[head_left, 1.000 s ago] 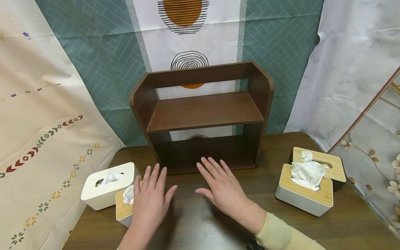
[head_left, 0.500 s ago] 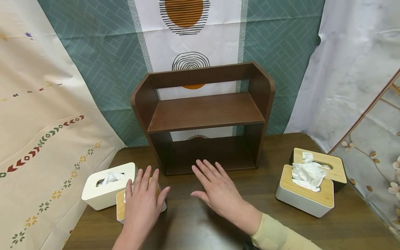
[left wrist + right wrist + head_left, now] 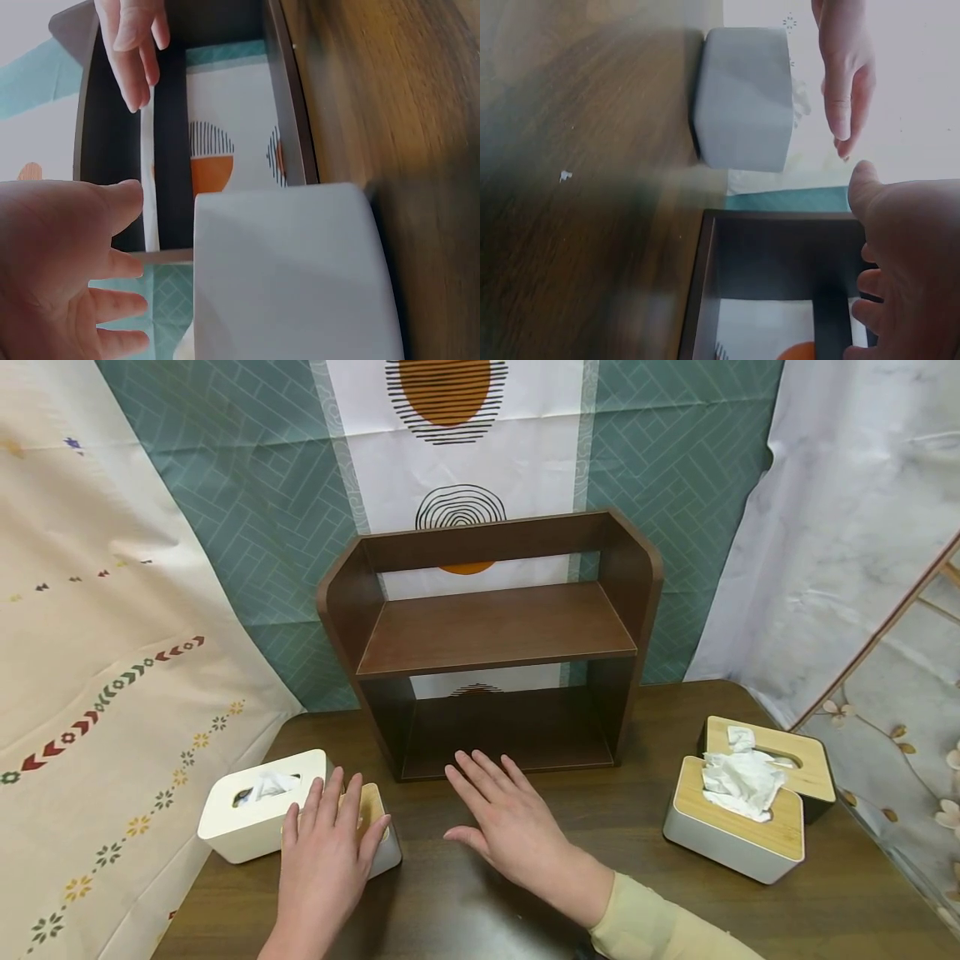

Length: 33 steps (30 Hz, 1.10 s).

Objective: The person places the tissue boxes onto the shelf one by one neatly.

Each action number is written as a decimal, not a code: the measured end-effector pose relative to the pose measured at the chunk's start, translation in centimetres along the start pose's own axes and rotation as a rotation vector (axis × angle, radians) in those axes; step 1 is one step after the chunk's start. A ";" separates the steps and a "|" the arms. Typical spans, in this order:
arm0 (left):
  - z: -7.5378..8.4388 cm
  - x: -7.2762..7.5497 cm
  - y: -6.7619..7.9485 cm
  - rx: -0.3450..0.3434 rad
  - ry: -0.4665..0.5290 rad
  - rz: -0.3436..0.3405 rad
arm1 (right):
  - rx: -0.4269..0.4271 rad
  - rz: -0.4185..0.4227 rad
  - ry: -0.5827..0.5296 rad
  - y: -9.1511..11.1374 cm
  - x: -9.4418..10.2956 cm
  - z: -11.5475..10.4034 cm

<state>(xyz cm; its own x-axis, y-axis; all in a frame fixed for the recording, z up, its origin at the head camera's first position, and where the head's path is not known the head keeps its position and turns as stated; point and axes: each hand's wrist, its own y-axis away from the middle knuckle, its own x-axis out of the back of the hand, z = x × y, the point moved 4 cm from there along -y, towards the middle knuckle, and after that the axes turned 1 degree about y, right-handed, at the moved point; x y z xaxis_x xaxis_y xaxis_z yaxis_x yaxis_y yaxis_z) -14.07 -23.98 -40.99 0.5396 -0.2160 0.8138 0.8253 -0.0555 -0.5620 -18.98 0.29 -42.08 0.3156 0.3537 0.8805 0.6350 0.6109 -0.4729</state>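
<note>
My left hand (image 3: 322, 860) hovers over a white tissue box with a bamboo lid (image 3: 387, 853), fingers extended and spread, hiding much of its top. In the left wrist view that box's smooth side (image 3: 289, 277) stands beside the palm, apart from the hand. My right hand (image 3: 506, 822) is held above the table before the shelf, fingers straight and thumb out, holding nothing. The dark brown two-tier shelf (image 3: 495, 625) stands at the back middle, both tiers bare. Just left of the left hand is an all-white tissue box (image 3: 243, 831) with tissue in its slot.
At the right, a white tissue box with a bamboo lid (image 3: 731, 845) and tissue sticking out stands against a black one with a bamboo lid (image 3: 810, 760). Patterned cloths (image 3: 292, 527) hang behind and beside the brown table (image 3: 450, 902).
Both hands have drifted left and slightly nearer the person, uncovering more of the bamboo-lidded box's right side. Shelf and boxes keep their places; the view shifts slightly.
</note>
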 end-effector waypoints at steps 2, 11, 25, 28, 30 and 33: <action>-0.4 0.1 0.2 0.005 0.005 0.005 | 0.002 -0.008 -0.001 -0.1 -0.1 -0.2; -1.6 0.6 1.0 0.029 0.011 0.031 | 0.022 -0.027 0.015 -0.6 -0.6 -1.1; -3.1 1.1 1.8 0.071 -0.002 0.014 | 0.048 -0.093 0.009 -1.2 -1.4 -2.7; -3.4 1.3 2.1 0.095 -0.004 -0.004 | 0.053 -0.118 0.006 -1.3 -1.7 -2.9; -3.8 1.4 2.3 0.113 -0.008 -0.020 | 0.062 -0.126 0.008 -1.5 -1.9 -3.2; -4.3 1.4 2.6 0.132 -0.012 -0.035 | 0.084 -0.123 0.009 -1.6 -2.1 -3.7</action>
<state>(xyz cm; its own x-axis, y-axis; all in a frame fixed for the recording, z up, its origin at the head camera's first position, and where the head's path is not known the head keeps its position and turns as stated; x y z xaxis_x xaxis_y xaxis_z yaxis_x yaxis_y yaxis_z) -11.93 -28.57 -41.96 0.5114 -0.2044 0.8347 0.8579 0.0657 -0.5096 -18.10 -4.03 -43.07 0.2458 0.2667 0.9319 0.6078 0.7065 -0.3625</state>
